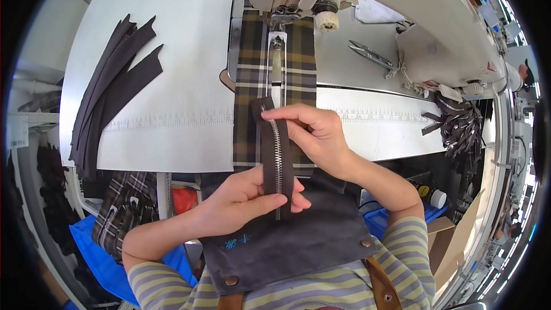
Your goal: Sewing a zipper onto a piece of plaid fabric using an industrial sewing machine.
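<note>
A sewing machine (433, 0), plaid cloth (301, 69) and snips (372, 54) show a sewing workshop.

Losing the top of the sewing machine (419, 3) past the upper edge of the frame, and the far end of the plaid fabric (247, 74) behind its head at top centre. Losing parts of the left hand's (244, 201) fingers behind the zipper (278, 155), lower centre. Not telling the zipper's lower end cleanly from the dark apron (298, 247). Cutting off the striped shirt (287, 295) at the bottom edge. Seeing only part of the blue bin (103, 278), lower left, behind plaid pieces (123, 206). Barely making out a small, blurred person (525, 74) at the far right rim.
</note>
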`<control>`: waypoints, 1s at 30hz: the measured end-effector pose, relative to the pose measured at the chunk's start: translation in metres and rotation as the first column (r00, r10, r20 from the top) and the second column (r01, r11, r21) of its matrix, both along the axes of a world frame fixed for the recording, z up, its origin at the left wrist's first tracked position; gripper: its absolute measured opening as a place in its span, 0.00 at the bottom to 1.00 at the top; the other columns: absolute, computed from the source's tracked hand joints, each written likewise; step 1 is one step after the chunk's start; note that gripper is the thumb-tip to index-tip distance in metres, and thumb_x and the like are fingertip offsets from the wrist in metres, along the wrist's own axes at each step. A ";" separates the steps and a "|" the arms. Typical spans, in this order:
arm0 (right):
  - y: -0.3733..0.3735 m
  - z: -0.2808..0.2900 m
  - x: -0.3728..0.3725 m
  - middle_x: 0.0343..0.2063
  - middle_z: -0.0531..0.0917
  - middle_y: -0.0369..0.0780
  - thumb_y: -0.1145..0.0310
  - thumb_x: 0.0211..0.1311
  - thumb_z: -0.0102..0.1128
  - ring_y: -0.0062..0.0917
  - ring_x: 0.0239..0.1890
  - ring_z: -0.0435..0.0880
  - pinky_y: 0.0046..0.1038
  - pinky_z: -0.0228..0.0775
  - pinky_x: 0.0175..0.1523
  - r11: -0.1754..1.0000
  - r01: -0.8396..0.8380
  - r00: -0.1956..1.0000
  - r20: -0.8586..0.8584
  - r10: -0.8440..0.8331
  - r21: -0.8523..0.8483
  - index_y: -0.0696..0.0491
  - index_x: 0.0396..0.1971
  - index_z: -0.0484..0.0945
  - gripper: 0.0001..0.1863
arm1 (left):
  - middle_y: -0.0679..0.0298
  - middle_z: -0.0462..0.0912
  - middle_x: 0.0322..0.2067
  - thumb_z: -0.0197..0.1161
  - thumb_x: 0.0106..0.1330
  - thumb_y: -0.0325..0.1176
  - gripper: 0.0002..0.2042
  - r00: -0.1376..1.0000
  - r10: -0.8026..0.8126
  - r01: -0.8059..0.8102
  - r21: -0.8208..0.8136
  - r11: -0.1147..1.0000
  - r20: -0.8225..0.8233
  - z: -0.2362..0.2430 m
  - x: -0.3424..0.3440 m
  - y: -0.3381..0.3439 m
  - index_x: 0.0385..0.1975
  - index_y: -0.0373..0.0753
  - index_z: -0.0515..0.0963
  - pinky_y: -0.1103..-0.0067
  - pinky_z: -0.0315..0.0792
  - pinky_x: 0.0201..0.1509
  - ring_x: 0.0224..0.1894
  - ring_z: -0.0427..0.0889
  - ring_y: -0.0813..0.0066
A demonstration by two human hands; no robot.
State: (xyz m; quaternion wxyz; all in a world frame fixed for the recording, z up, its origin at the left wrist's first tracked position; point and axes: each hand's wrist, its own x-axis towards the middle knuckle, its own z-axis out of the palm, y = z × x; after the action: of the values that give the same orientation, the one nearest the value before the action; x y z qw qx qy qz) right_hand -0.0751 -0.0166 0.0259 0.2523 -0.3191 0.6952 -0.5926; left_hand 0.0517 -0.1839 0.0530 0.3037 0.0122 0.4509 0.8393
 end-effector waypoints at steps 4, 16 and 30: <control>0.013 -0.001 -0.011 0.38 0.85 0.37 0.80 0.64 0.55 0.15 0.39 0.82 0.19 0.74 0.45 0.997 0.043 0.977 0.205 -0.054 0.060 0.57 0.46 0.81 0.12 | 0.57 0.81 0.46 0.52 0.71 0.28 0.14 0.950 -0.202 0.122 -0.313 0.942 -0.239 0.013 -0.028 -0.001 0.54 0.33 0.69 0.79 0.71 0.54 0.49 0.80 0.72; 0.010 0.039 -0.026 0.44 0.83 0.50 0.85 0.48 0.58 0.35 0.40 0.86 0.27 0.80 0.40 0.980 -0.154 0.748 -0.663 0.032 -0.126 0.60 0.42 0.81 0.18 | 0.62 0.82 0.46 0.65 0.59 0.30 0.11 0.354 -0.538 -0.866 -0.485 0.119 -0.765 -0.051 -0.148 -0.058 0.41 0.37 0.82 0.61 0.65 0.62 0.51 0.78 0.65; -0.023 -0.023 -0.091 0.37 0.83 0.41 0.82 0.44 0.66 0.31 0.35 0.85 0.26 0.80 0.38 0.997 0.042 0.466 -0.882 -0.073 -0.061 0.59 0.32 0.81 0.12 | 0.69 0.80 0.47 0.64 0.57 0.28 0.08 0.359 -0.516 -0.887 -0.457 0.071 -0.777 -0.060 -0.140 -0.056 0.37 0.40 0.80 0.50 0.55 0.65 0.50 0.77 0.71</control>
State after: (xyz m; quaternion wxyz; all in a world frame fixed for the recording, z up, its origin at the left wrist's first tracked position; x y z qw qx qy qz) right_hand -0.1663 -0.0396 0.0027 -0.1674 -0.5591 0.7270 -0.3617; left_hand -0.0886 -0.2402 -0.0067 -0.2371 0.1723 0.9403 0.1733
